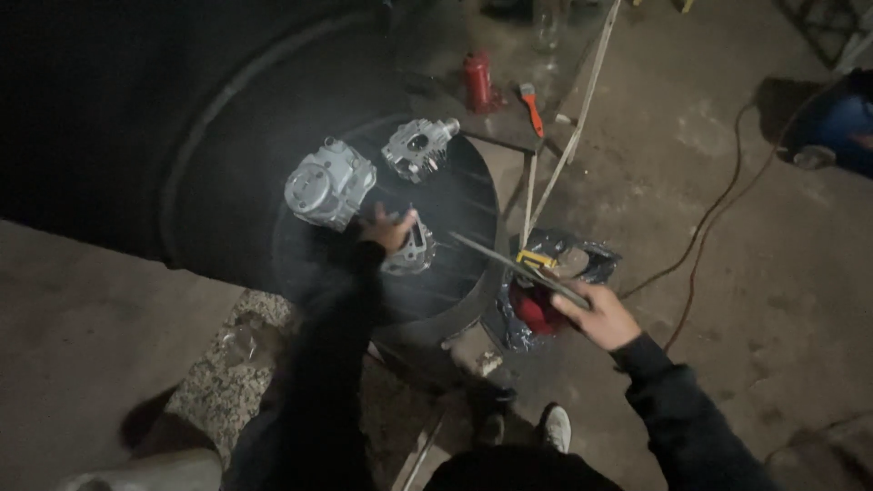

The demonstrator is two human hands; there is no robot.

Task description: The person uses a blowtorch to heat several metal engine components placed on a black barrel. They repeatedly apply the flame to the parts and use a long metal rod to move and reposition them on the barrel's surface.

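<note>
My left hand [386, 227] rests on a small silver engine cylinder part [411, 256] lying on a round black tyre-like stand [455, 195]. Two more silver engine pieces sit on the same surface: a rounded casing [327, 185] at the left and a finned cylinder head [418, 145] behind. My right hand [596, 314] grips a long flat metal tool [514, 265], a file or blade, that points left toward the stand. Both arms wear dark sleeves.
A large black tyre [227, 136] lies behind the stand. A red canister [478, 80] and an orange-handled tool [532, 107] lie on the concrete floor. A red object on crumpled foil [546, 305] sits under my right hand. Cables [718, 218] cross the floor; a rough stone block [232, 355] lies at lower left.
</note>
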